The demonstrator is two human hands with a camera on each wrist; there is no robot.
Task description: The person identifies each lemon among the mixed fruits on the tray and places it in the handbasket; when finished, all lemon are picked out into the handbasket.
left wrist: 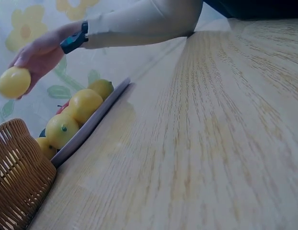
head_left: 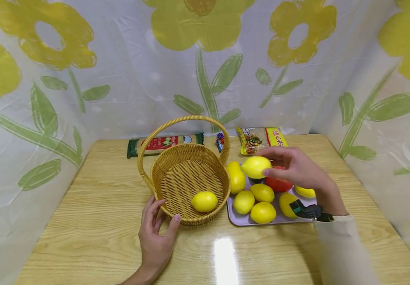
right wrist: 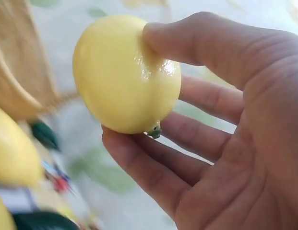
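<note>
Wooden table (head_left: 94, 221), wicker basket (head_left: 183, 170), lilac tray (head_left: 280, 219), packets (head_left: 163, 145)

Basket (head_left: 183, 178) left of tray (head_left: 235, 218)

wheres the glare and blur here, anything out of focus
Head view: white glare on the table, shadow left of the right sleeve; left wrist view: dim, bluish, held lemon slightly soft; right wrist view: small highlights on it, basket and flowered backdrop out of focus.

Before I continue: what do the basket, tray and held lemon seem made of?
Basket: wicker or plastic imitation, slight sheen; woven strands show.
Tray: probably plastic, smooth lilac with a thin rim.
Lemon: glossy highlights; real rind or plastic, unclear.
</note>
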